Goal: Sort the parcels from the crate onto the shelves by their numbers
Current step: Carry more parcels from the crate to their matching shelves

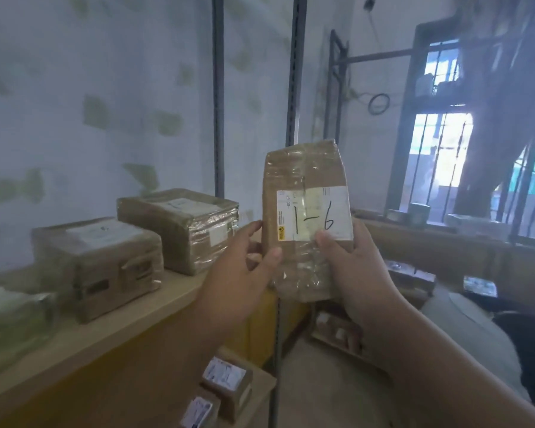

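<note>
I hold a brown taped parcel (303, 193) upright in front of me, its white label marked "1-6" by hand. My left hand (241, 267) grips its lower left edge, thumb on the front. My right hand (349, 267) grips its lower right side, thumb just under the label. To the left runs a light wooden shelf (173, 298) carrying several taped parcels, the nearest to my hands being a wide one (179, 227), then a blockier one (96, 264). The crate is not clearly in view.
A lower shelf board (260, 393) holds two small labelled parcels (226, 384). Dark metal uprights (218, 97) stand behind the shelf. More parcels lie lower right (411, 273). A barred window (439, 149) glares at right. A pale sack (470, 325) sits at lower right.
</note>
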`<state>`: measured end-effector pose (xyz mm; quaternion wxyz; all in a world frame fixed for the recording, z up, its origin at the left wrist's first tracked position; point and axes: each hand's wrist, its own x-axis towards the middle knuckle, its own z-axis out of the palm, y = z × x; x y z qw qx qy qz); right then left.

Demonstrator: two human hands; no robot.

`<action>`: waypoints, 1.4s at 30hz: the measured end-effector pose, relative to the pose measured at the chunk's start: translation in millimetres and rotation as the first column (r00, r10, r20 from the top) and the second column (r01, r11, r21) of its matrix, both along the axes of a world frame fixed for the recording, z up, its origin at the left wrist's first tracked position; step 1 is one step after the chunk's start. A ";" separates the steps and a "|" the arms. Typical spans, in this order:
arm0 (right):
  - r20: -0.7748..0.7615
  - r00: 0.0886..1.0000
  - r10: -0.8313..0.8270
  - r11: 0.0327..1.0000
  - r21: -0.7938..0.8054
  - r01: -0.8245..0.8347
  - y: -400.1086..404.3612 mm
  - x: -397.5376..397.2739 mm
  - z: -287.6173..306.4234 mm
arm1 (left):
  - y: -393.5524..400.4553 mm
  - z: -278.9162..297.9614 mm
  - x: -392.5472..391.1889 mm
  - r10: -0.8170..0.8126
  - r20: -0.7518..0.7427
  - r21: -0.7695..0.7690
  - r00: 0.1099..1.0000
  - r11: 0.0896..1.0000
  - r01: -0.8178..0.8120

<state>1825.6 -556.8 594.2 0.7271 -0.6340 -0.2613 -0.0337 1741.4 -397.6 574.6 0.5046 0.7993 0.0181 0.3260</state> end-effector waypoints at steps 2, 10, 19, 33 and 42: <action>-0.014 0.998 0.062 0.998 0.014 -0.062 6.2 42.6 3.6 | -0.9 -0.7 30.0 0.023 -0.012 0.037 1.000 0.999 -0.023; 0.087 0.958 0.272 0.938 -0.245 -0.244 42.1 191.1 4.5 | -13.6 -8.8 134.1 0.405 -0.008 0.125 0.914 0.908 -0.401; 0.230 0.928 0.294 0.842 -0.521 -0.138 77.8 251.0 27.8 | -10.8 11.6 156.7 0.571 -0.172 0.313 0.803 0.804 -0.505; 0.378 0.734 0.564 0.651 -0.751 -0.112 75.1 297.1 30.3 | 11.1 27.7 193.7 0.675 -0.178 0.491 0.716 0.691 -0.530; 0.475 0.641 0.603 0.654 -0.754 -0.057 109.5 316.6 28.9 | 30.3 19.7 221.6 0.820 -0.234 0.506 0.523 0.562 -0.655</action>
